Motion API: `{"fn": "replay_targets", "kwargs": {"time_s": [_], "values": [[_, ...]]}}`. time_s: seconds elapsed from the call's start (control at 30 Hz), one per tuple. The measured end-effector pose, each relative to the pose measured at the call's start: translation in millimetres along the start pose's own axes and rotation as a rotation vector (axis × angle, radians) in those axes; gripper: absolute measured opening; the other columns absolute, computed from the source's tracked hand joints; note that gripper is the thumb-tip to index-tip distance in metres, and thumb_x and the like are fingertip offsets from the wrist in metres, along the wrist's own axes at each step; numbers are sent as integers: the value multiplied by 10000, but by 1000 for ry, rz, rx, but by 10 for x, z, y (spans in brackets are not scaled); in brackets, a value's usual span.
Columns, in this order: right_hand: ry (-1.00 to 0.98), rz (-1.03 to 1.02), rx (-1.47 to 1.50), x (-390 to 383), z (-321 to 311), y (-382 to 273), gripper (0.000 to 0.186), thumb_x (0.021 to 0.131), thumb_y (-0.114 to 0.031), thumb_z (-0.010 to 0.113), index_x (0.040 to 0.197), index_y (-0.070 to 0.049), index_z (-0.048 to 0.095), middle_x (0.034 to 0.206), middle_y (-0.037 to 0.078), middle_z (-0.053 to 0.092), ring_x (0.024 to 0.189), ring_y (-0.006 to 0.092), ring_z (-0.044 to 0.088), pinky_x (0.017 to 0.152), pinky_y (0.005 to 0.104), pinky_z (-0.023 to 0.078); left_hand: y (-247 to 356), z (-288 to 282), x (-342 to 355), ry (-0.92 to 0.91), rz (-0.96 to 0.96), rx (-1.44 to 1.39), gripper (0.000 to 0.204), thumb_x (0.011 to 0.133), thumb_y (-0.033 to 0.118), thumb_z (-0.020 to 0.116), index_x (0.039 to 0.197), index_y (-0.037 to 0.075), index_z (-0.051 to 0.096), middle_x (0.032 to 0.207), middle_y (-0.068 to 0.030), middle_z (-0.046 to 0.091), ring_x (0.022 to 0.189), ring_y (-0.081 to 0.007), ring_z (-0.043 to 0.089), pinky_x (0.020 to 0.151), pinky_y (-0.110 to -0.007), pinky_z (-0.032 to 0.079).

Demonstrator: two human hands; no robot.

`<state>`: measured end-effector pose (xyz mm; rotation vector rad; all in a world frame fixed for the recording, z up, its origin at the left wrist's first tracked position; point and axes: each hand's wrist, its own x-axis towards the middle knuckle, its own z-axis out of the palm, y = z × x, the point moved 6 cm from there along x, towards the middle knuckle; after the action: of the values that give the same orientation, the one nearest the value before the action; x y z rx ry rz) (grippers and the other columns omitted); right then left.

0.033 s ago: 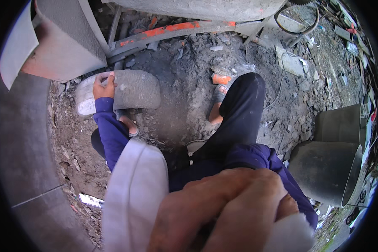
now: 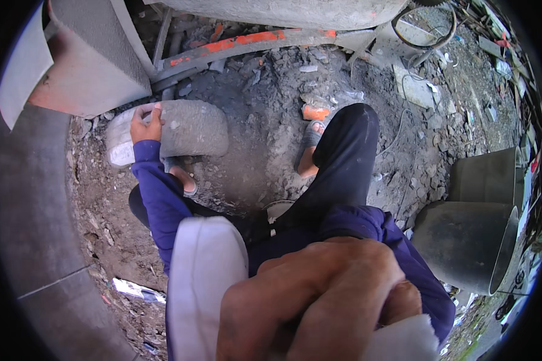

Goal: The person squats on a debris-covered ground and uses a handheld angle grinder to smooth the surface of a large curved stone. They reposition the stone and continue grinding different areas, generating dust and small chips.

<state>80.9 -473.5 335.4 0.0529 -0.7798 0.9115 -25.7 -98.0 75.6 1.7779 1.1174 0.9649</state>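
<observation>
My left hand (image 2: 146, 125) is at a dusty grey, rounded block like a worn tyre (image 2: 196, 127). Its fingers are bent and apart, with nothing visible between them; whether it rests on the block or hovers over it I cannot tell. Large and close in the lower middle is my right hand (image 2: 319, 289), its fingers curled together. By its lower right side a white, ragged-edged piece (image 2: 403, 340) shows, perhaps paper or cloth. What the fingers close on is hidden. Left of this hand stands a white padded, seamed shape (image 2: 205, 283), cut off by the lower edge.
A metal frame with orange paint (image 2: 241, 43) crosses the far side below a pale rounded drum (image 2: 283, 11). Dusty sheet-metal housing (image 2: 96, 60) stands at far left. Two dark buckets (image 2: 464, 243) lie at right. Rubble and a cable (image 2: 397, 138) cover the dirt.
The white padded shape has shifted slightly right and down. My right hand has moved only a little; my left hand stays at the grey block.
</observation>
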Motion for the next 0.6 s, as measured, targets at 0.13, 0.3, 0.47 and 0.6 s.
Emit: {"fn": "replay_targets", "kwargs": {"time_s": [0.13,0.3,0.47,0.6], "values": [[-35,-202,241,95,133,153,542,995,-333,712,1073,201,661,957,272,708,753,306,668,581,369,544,-22,-24,77,6,-20,-2,355,962,299,762,1064,-37,702,989,-125,728,702,-168,703,661,-294,574],[-261,-193,171,127,25,182,442,990,-223,736,1048,209,660,899,261,708,726,334,676,586,393,550,163,-10,73,22,-25,45,403,950,320,773,1106,-46,712,1018,-139,736,726,-183,723,669,-296,576],[-1,-111,210,-56,81,286,455,1031,-239,684,1068,212,636,918,276,700,733,348,683,622,415,568,161,104,91,-32,21,75,415,949,335,771,1108,-44,717,1017,-140,747,731,-185,733,697,-311,569],[141,-152,254,-90,21,295,487,1048,-275,658,1070,211,633,944,287,695,732,340,684,588,398,565,255,187,95,-72,28,68,429,952,345,772,1128,-42,712,1026,-144,749,748,-184,738,719,-300,559]]}}
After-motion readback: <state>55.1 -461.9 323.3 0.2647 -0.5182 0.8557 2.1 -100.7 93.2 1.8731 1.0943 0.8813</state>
